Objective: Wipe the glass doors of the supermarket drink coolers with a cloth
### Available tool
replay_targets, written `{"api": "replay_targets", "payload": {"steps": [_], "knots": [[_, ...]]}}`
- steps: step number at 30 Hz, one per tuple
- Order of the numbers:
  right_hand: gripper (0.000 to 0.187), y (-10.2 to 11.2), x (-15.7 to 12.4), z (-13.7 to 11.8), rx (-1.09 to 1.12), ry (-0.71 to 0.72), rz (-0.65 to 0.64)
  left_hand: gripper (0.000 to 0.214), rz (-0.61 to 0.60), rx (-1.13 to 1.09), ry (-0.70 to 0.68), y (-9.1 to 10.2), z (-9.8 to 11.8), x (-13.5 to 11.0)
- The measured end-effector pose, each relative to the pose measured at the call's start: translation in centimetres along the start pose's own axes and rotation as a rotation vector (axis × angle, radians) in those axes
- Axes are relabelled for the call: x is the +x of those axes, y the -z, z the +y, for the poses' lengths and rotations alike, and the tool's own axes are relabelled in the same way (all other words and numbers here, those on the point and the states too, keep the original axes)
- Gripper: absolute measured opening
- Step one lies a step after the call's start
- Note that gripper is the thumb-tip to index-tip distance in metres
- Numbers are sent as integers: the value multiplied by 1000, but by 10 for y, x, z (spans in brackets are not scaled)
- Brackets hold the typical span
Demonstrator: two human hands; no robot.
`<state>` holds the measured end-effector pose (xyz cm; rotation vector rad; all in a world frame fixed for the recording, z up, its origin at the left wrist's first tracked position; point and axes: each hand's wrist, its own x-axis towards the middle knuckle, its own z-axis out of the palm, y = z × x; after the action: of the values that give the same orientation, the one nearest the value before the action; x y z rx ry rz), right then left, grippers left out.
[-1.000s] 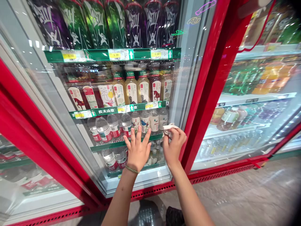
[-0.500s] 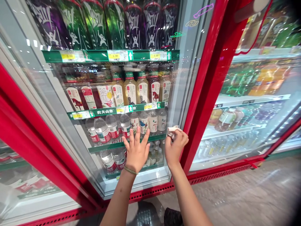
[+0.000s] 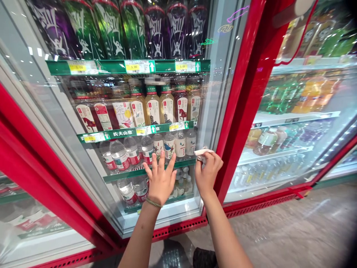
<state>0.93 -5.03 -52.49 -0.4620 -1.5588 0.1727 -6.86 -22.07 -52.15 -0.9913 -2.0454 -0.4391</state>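
Observation:
My left hand (image 3: 160, 178) lies flat with fingers spread on the glass door (image 3: 92, 156) of a red-framed drinks fridge. Beside it, my right hand (image 3: 208, 172) is closed on a small white cloth (image 3: 203, 152) pressed to the glass near the door's right edge, close to the red frame (image 3: 242, 96). Behind the glass stand water bottles (image 3: 131, 152) on a green shelf and tea bottles (image 3: 156, 108) one shelf higher.
A second glass door (image 3: 301, 123) to the right shows more bottled drinks. Green shelf rails with price tags (image 3: 136, 67) run across the fridge. Grey tiled floor (image 3: 292, 230) lies below right. Another red-framed door (image 3: 25, 223) is at the far left.
Both hands stay on the glass. My right hand with the cloth has shifted slightly along the door's right edge; the view has drifted a little.

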Motion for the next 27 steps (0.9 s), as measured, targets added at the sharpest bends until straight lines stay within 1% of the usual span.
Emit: {"api": "replay_targets", "payload": {"steps": [2,3,6,8,9,11,13,14,15,18,19,20,21,24,25,26,27], "knots": [[32,1,4,1,26,78,-32,71,-1,-4,1,0,0,0],[33,1,5,2,26,69,-16,70,-4,-6,2,1,0,0],[31,-1,3,4,-19,-80,82,70,-16,-9,-1,2,-1,0],[27,-3,-5,0,-44,-120,88,70,-19,-10,-2,2,0,0],[25,-4,-9,-5,-45,-105,66,70,-19,-11,-1,3,0,0],[26,-5,-14,-14,-16,-22,-10,69,-16,-12,2,3,1,0],[30,-4,-13,-21,40,83,-91,68,-17,-9,6,4,1,1],[33,-3,-12,-23,65,106,-107,68,-19,-6,6,4,1,1],[35,-3,-10,-23,78,90,-94,69,-20,-5,5,5,1,1],[36,-4,-10,-20,55,-97,27,69,-22,-5,2,5,1,1],[34,-5,-12,-20,41,-133,52,68,-19,-5,3,5,0,1],[32,-6,-14,-21,32,-136,49,68,-16,-5,5,5,0,1],[30,-6,-16,-24,31,-104,22,68,-13,-4,7,5,0,1],[29,-6,-16,-33,66,96,-119,69,-7,8,-1,5,-1,0],[31,-5,-15,-34,76,149,-147,69,-3,13,-3,6,-1,0],[32,-4,-13,-35,77,170,-148,70,4,17,-2,6,-1,0],[32,-4,-12,-35,69,153,-119,70,15,19,1,7,-1,0]]}}
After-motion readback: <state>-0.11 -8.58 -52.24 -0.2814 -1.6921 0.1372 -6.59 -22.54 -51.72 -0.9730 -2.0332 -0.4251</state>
